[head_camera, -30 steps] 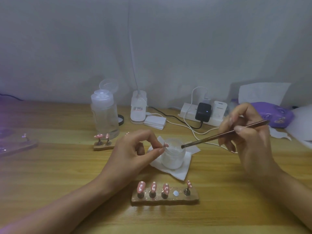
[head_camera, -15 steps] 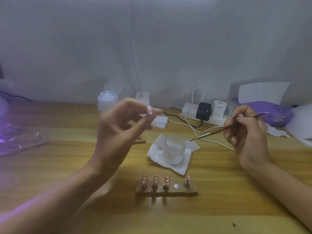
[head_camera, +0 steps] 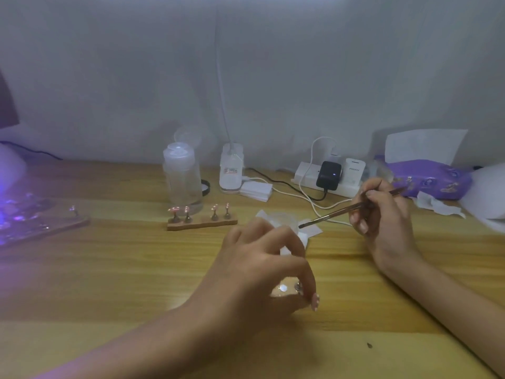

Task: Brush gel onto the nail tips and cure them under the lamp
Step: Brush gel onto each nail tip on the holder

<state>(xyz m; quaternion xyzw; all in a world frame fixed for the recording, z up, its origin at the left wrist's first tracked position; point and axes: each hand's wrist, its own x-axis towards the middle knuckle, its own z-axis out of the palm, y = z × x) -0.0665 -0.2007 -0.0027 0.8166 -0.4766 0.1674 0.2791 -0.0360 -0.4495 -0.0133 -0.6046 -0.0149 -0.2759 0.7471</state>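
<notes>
My left hand (head_camera: 254,272) is low over the near nail holder and hides most of it. Only a white dot and one metal stand (head_camera: 297,287) show under the fingers. Thumb and forefinger pinch a pink nail tip (head_camera: 315,300) just right of that stand. My right hand (head_camera: 382,222) holds a thin brush (head_camera: 333,213), its tip at the far rim of the clear gel jar (head_camera: 284,216), which stands on a white tissue (head_camera: 313,230). A second wooden holder (head_camera: 202,222) with several pink tips lies further back on the left.
A clear pump bottle (head_camera: 181,181) stands behind the far holder. At the back are a power strip (head_camera: 328,176) with cables and a purple pack (head_camera: 426,179). A purple-lit tray (head_camera: 41,220) lies at the left edge.
My left hand came down from chest height with the nail tip to the near holder and now covers it. The right hand and brush moved slightly back toward the jar.
</notes>
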